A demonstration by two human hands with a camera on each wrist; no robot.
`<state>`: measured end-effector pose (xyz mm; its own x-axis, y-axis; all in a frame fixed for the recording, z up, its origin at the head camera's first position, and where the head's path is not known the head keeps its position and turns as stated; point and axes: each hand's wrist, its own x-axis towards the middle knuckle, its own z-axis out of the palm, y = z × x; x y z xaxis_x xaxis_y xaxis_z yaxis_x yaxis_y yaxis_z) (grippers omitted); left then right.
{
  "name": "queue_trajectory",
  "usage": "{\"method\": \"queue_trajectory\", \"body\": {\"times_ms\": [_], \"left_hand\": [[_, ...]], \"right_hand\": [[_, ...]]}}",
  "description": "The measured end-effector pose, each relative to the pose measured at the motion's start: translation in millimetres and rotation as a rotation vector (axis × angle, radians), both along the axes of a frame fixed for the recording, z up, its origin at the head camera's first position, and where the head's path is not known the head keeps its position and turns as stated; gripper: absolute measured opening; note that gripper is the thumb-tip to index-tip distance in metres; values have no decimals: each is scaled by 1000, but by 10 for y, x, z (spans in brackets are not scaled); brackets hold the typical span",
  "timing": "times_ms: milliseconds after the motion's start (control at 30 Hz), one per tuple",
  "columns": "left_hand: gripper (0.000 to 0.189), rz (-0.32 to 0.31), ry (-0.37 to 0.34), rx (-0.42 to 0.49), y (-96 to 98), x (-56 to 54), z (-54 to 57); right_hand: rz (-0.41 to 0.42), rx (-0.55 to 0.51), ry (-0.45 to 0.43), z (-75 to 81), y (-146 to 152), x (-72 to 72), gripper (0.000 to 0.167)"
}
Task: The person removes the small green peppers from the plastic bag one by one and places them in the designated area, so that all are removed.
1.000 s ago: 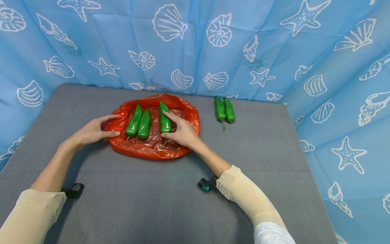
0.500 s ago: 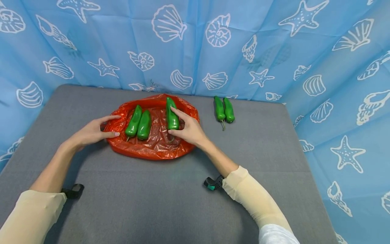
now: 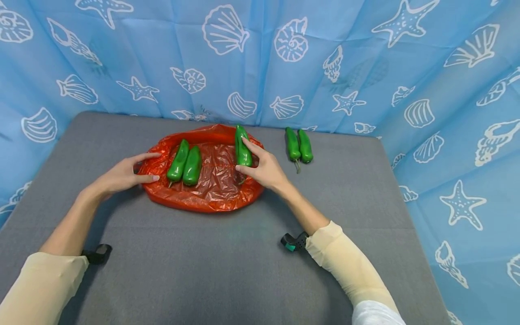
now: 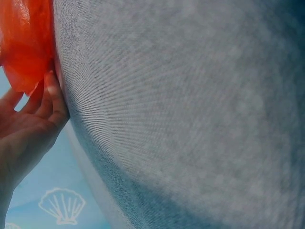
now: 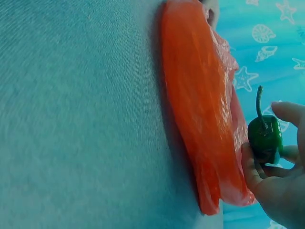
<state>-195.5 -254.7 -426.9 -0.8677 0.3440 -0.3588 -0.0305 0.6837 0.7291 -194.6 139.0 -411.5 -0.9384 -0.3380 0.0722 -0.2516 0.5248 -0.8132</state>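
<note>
A red plastic bag [image 3: 219, 205] lies spread with its mouth open on the grey table. Two green peppers [image 3: 192, 166] lie side by side in its left half. My left hand [image 3: 122, 177] holds the bag's left end, thumb and index finger over the rim; the left wrist view shows the fingers [image 4: 55, 98] against the red plastic. Over the bag's right side, my right hand [image 3: 264, 167] grips another green pepper [image 3: 243, 151] between thumb and fingers. In the right wrist view this pepper [image 5: 264, 138] shows its stem end, raised beside the bag's rim.
Two more green peppers [image 3: 305, 146] lie together on the table [image 3: 345, 194], right of the bag near the back edge. A blue curtain [image 3: 260, 58] printed with shells and starfish hangs behind the table and along its right side.
My right hand has moved the gripped pepper rightward and slightly back, from the middle of the bag to its right side. The left hand and the other peppers have stayed in place.
</note>
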Motion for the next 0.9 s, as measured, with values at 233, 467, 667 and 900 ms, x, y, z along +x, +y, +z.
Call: {"method": "queue_trajectory", "body": {"times_ms": [233,467,667,900], "left_hand": [[84,-13,9,-6,-16,17,-17],[86,-11,8,-7,-5,-5,-22],[85,-11,13,-4,-6,-20,-39],[84,-21,23,-9,-8,-12,-55]], "right_hand": [[-1,-33,0,-15,150,10,74],[-22,-64,2,11,297,7,74],[-63,-77,7,26,443,9,73],[-93,-60,8,20,648,1,73]]}}
